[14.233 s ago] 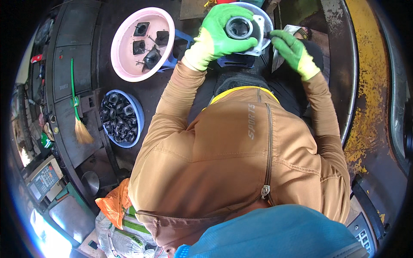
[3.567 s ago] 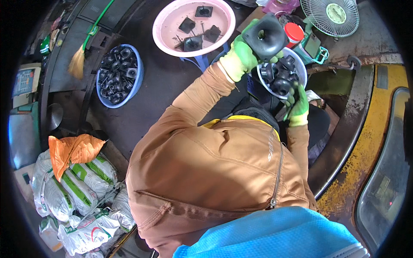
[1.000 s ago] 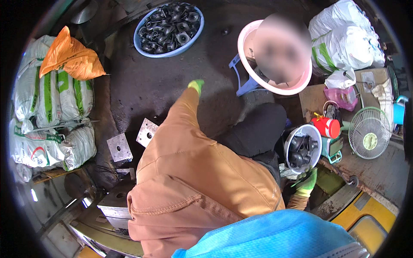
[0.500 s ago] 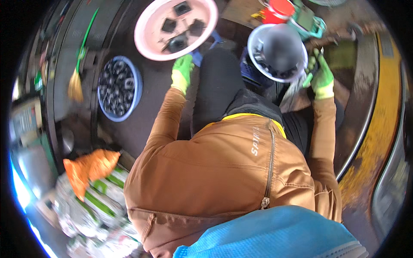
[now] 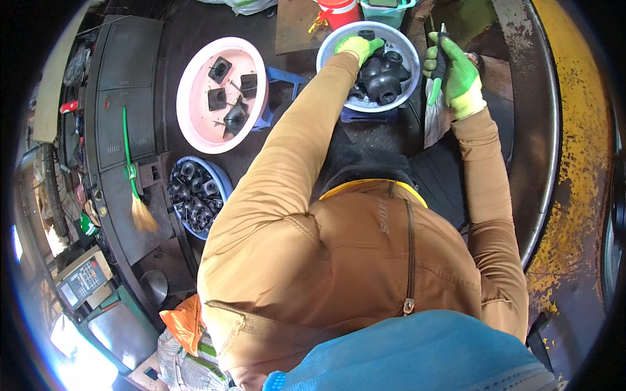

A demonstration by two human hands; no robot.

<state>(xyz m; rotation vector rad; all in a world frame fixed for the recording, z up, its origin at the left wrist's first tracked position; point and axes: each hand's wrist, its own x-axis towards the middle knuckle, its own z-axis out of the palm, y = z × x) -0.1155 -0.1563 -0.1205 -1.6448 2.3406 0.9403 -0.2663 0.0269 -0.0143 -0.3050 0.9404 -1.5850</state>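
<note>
black parts (rounded, glossy) | left hand: fingers unclear | right hand: clamped on tool

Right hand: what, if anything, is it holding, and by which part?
The right hand holds a green-handled tool around its middle, tip and handle end protruding.

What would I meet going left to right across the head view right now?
Control panel with keys, green-handled broom, pink basin, gloved left hand in the pale bowl of black parts, gloved right hand holding a metal-tipped tool, rust-worn yellow panel.
</note>
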